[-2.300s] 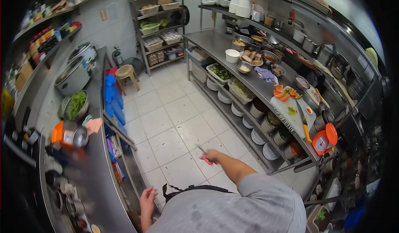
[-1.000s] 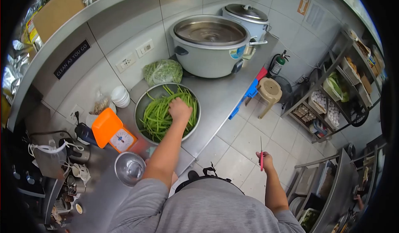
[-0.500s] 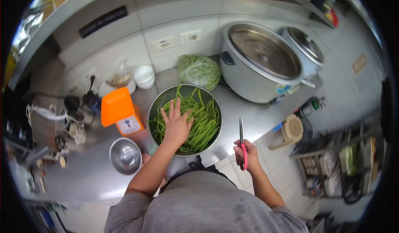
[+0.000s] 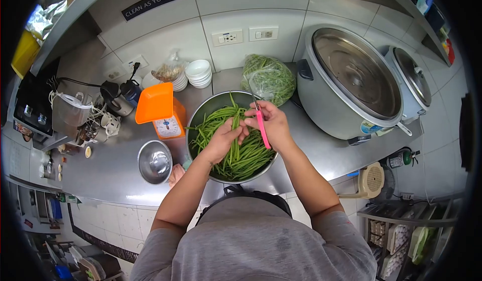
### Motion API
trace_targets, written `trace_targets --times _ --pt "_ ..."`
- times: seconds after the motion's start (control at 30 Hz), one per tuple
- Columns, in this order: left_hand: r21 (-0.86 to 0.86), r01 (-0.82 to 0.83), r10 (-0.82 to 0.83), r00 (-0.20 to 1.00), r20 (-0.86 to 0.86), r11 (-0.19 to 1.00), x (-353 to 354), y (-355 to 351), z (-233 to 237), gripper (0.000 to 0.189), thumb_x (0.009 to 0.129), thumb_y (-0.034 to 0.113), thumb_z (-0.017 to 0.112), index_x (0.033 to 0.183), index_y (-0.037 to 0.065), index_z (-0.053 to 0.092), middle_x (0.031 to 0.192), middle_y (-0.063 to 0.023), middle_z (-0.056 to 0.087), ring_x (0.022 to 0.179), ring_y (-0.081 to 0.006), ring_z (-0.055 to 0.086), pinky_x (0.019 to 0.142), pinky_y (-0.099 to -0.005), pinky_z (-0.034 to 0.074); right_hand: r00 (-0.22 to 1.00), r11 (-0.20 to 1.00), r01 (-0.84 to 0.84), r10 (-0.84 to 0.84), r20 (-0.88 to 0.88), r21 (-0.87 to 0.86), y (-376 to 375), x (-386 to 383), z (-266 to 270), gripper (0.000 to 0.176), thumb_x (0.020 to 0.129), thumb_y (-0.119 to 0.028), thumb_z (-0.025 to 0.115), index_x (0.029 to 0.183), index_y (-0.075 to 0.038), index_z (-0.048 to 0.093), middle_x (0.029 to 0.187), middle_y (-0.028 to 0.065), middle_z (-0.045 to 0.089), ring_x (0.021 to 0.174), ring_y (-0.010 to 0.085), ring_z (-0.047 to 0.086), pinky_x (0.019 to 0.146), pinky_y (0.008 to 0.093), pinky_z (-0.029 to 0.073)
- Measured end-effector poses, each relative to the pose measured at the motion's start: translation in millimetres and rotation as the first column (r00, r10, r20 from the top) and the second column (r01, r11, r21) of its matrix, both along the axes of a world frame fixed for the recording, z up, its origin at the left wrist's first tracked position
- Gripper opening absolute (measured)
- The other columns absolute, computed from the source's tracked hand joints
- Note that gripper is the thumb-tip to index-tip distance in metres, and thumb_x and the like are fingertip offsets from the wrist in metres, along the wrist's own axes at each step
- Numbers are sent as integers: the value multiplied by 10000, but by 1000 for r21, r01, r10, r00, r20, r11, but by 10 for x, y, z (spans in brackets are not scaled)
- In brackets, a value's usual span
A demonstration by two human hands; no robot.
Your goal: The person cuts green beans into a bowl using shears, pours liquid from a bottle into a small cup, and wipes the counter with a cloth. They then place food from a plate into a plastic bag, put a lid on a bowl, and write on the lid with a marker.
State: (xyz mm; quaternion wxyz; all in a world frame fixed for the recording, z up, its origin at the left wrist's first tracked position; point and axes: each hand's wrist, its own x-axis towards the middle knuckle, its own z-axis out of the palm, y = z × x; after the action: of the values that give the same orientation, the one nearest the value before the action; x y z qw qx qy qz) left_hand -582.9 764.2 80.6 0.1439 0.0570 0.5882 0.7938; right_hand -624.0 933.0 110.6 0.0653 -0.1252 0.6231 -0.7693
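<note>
A large steel bowl [image 4: 197, 111] full of green beans [image 4: 242, 161] stands on the counter in front of me. Over it, my left hand [image 4: 223, 143] is closed around a few beans, which stick up between its fingers. Pink-handled scissors [image 4: 262, 129] are in my right hand [image 4: 275, 126], blades pointing away from me toward the bowl's far rim. The fingertips of both hands almost meet above the beans; whether my right fingers also touch a bean cannot be made out.
Left of the bowl are an orange kitchen scale [image 4: 169, 123] and a small steel bowl [image 4: 154, 161]. Behind it sit a bag of green vegetables [image 4: 269, 78] and stacked white bowls [image 4: 199, 73]. A big rice cooker [image 4: 331, 98] stands at the right. A shelf edge [image 4: 80, 17] hangs overhead.
My right hand has brought the scissors from beside the counter's front edge to above the bowl. My left hand, earlier spread on the beans, has closed on a few. The view has shifted.
</note>
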Motion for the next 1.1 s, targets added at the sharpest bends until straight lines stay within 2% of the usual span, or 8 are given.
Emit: trace_targets --times 0.13,0.23,0.33,0.4,0.43,0.53,0.7,1.1 --pt "-15 -91 90 992 -85 996 -97 -16 143 190 973 93 451 1130 13 524 932 -47 610 797 -124 556 757 -268 456 988 994 -79 88 125 -69 -152 -73 148 469 739 59 728 1155 34 512 969 105 636 825 136 615 746 252 509" --pt "-159 -90 53 973 -223 983 -271 -138 312 212 966 102 473 1149 0 511 933 -52 614 764 -114 581 697 -249 474 1000 991 -2 -1 -19 -133 -282 -183 366 380 773 98 644 1119 49 493 825 92 606 590 162 604 446 291 496" --pt "-316 -184 79 945 -318 931 -489 -211 422 217 971 124 474 1151 9 510 912 -52 620 784 -109 595 712 -261 484 994 995 52 -59 -94 -80 -438 -283 600 361 778 91 637 1108 40 498 794 84 597 562 156 595 398 280 468" --pt "-117 -104 69 962 -264 988 -551 -172 481 221 977 146 468 1150 16 517 919 -49 622 805 -114 599 740 -266 492 992 991 111 -115 -49 -73 -533 -290 713 335 784 81 632 1090 32 505 768 77 590 533 145 582 362 277 442" --pt "84 -31 49 976 -214 996 -533 -190 542 227 984 167 461 1148 23 524 926 -46 624 826 -119 603 768 -272 500 988 986 144 -148 -36 -88 -576 -262 758 331 781 69 648 1079 23 512 768 76 595 529 138 581 386 270 453" --pt "210 88 -62 990 -131 974 -375 -388 781 230 991 187 453 1141 29 528 919 -50 636 786 -124 613 743 -269 515 968 961 247 -251 -15 -122 -772 -41 914 354 770 62 669 1086 16 516 777 80 603 534 133 581 401 271 461" --pt "-16 130 -130 981 -147 991 301 -1177 889 325 998 303 434 1106 14 538 802 -85 632 586 -109 522 533 -224 405 980 980 171 -180 -84 -105 -1209 598 926 381 748 84 690 1084 12 525 814 88 637 689 129 615 623 235 510" --pt "-44 60 -53 989 141 997 1553 -2589 145 239 1009 219 406 1033 20 536 713 -58 590 525 -88 471 491 -210 379 968 985 -53 91 233 -163 -2521 1444 104 391 731 57 731 1068 -34 555 856 86 672 751 107 633 615 222 490"
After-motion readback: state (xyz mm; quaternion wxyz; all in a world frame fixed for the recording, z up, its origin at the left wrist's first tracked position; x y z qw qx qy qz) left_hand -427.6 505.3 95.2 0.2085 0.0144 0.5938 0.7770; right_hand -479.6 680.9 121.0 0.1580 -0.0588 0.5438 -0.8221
